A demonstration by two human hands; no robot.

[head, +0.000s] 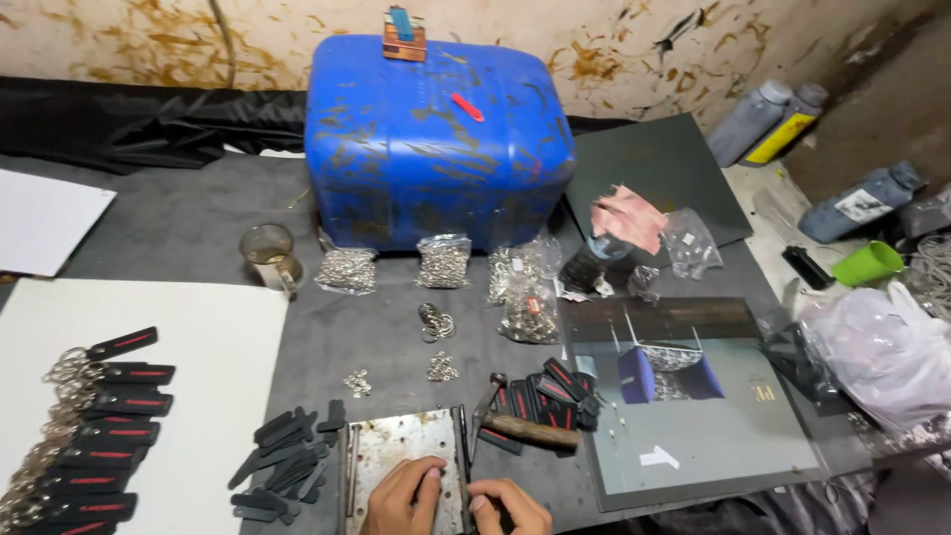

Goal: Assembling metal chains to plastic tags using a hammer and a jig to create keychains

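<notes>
A large blue plastic drum lies on its side at the back of a grey work table, against a stained wall. In front of it sit three clear bags of small silver metal rings. To the right lies a glossy printed sheet, with dark bottles and a green cup beyond. At the left, a white board carries a row of finished black key tags with red stripes. Loose black strips lie beside a worn metal plate at the near edge, with a wooden-handled hammer just to its right. The left hand rests on the plate, fingers curled, and the right hand pinches close beside it; whatever small piece they hold is hidden. The plate looks stiff, heavy and flat, best gripped by its edges; the strips seem light and bendy, easily picked up by an end.
</notes>
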